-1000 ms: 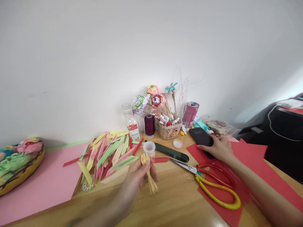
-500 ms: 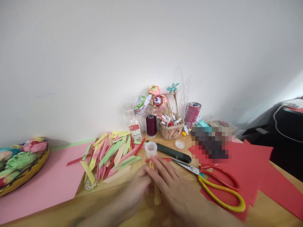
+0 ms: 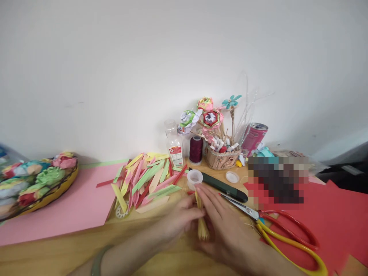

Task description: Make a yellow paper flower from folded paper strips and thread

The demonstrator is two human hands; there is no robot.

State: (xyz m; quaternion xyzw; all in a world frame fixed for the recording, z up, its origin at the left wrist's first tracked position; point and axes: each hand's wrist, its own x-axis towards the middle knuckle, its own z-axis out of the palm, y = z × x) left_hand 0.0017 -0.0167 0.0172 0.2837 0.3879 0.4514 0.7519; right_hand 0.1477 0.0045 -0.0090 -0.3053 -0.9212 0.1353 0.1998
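Observation:
A bundle of thin straw-coloured sticks [image 3: 202, 229] lies between my two hands, its fanned end toward me. My left hand [image 3: 184, 214] is closed round the bundle from the left, the thumb across it. Along its right side runs my right hand [image 3: 221, 218], fingers stretched forward and resting against the sticks near their far end. Just beyond the fingertips stands a small open white plastic tub [image 3: 194, 178]. Scissors [image 3: 253, 214] with one red and one yellow handle lie to the right of my right hand.
A dark green utility knife [image 3: 225, 188] and a round lid [image 3: 232, 176] lie behind the hands. Paper strips [image 3: 152, 176] heap at left. Along the wall are a glass bottle [image 3: 174, 147], maroon thread [image 3: 196, 149], a basket [image 3: 222, 159] of paper flowers and a pink can [image 3: 255, 138]. Red paper [image 3: 322, 222] lies right.
The view has swung left, so everything sits further right in it. The right hand has shifted slightly, showing more of the bundle's near end. Both hands stay at the bundle.

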